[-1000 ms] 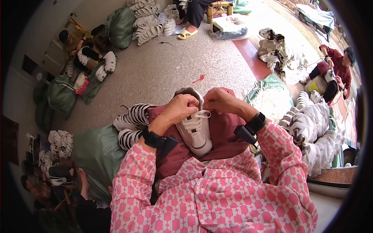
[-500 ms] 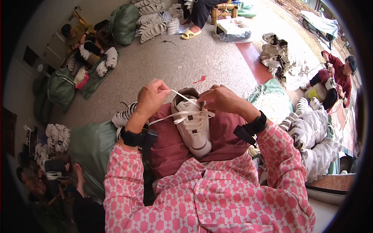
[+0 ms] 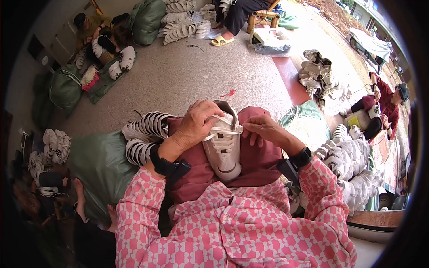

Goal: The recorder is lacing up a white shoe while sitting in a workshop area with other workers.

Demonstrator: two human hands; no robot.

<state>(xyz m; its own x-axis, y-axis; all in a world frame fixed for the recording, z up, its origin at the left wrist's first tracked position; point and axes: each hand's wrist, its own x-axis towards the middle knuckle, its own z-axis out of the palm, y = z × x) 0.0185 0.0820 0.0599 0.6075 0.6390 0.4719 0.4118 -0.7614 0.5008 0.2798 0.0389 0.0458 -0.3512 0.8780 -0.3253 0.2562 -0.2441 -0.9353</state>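
Sneaker [image 3: 222, 156] of white colour: where exactly is it, please?

It rests in the lap, between the maroon trouser legs [image 3: 190, 183], and it lies between the two hands, a little nearer to the body than they are. Its toe points toward the chest of the person, and its opening is at the far end, just beside the left hand [image 3: 199, 120].

And how is this left hand?

Its fingers are bent and narrow, and they hold a white lace [image 3: 230, 131] over the tongue of the sneaker.

Does the right hand [image 3: 262, 127] hold the lace also?

This I cannot tell. Its thumb and forefinger are close together at the right edge of the sneaker, just beside the lace, and the other fingers are bent downward.

Which things are around the hands?

To the left of the left hand there are striped stacks of shoes [image 3: 145, 126], and farther left, nearer to the body, a green sack [image 3: 103, 156]. Well to the right of the right hand there is a pile of white shoes [image 3: 348, 154]. Ahead of both hands a red scrap [image 3: 228, 93] lies on the floor [image 3: 178, 76].
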